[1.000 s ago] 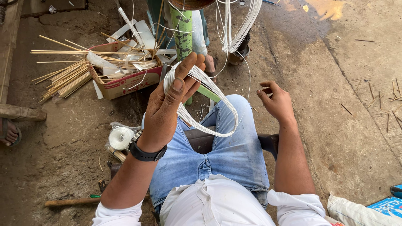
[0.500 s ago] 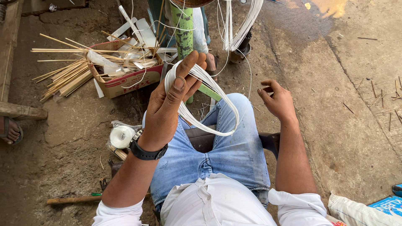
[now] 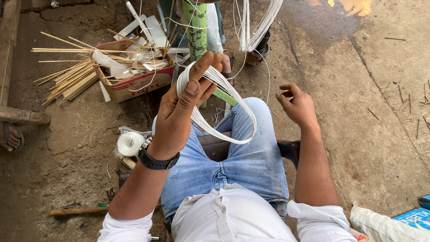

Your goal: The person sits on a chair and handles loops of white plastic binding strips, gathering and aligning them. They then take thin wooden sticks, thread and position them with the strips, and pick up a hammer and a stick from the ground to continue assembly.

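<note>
We saw the left hand (image 3: 183, 107) gripping a coil of white cord (image 3: 219, 107) at centre frame, keeping loops gathered; the right hand (image 3: 298, 105) pinched a strand.

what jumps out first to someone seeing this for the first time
The raised left hand stands out at centre, holding a coil of thin white cord looped over its fingers and hanging above the person's jeans. The right hand pinches a strand to the right. Upper left, a cardboard box of bamboo sticks sits on the dirt floor.
</note>
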Available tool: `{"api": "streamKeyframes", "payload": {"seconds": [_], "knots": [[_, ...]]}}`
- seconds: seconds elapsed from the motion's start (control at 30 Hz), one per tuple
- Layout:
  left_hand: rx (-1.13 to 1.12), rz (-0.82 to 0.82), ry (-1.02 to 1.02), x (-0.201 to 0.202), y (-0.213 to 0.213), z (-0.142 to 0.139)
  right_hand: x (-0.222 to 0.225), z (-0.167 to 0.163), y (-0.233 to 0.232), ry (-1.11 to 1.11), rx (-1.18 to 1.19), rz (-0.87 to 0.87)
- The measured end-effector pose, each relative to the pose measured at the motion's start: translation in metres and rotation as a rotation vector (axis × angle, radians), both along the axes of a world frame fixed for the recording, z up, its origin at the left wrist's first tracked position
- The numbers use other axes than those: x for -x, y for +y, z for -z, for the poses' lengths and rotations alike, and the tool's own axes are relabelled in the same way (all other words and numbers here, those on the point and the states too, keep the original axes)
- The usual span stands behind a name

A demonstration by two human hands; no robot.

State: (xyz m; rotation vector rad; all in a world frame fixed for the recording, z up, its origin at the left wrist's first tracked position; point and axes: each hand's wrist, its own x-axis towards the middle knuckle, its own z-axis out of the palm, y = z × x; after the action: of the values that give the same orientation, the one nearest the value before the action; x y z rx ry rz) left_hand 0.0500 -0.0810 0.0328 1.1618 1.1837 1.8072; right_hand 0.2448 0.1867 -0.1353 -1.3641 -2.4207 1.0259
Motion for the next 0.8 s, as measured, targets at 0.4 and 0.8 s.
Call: {"api": "streamKeyframes", "payload": {"seconds": [0.4,0.8], "knots": [[-0.021,0.042,-0.02,0.001,0.002,0.0,0.004,-0.017,-0.012,0.321,-0.118,0.071],[-0.054,0.201,-0.079,0.012,0.016,-0.031,0.038,-0.161,-0.115,0.54,-0.855,-0.452]]}}
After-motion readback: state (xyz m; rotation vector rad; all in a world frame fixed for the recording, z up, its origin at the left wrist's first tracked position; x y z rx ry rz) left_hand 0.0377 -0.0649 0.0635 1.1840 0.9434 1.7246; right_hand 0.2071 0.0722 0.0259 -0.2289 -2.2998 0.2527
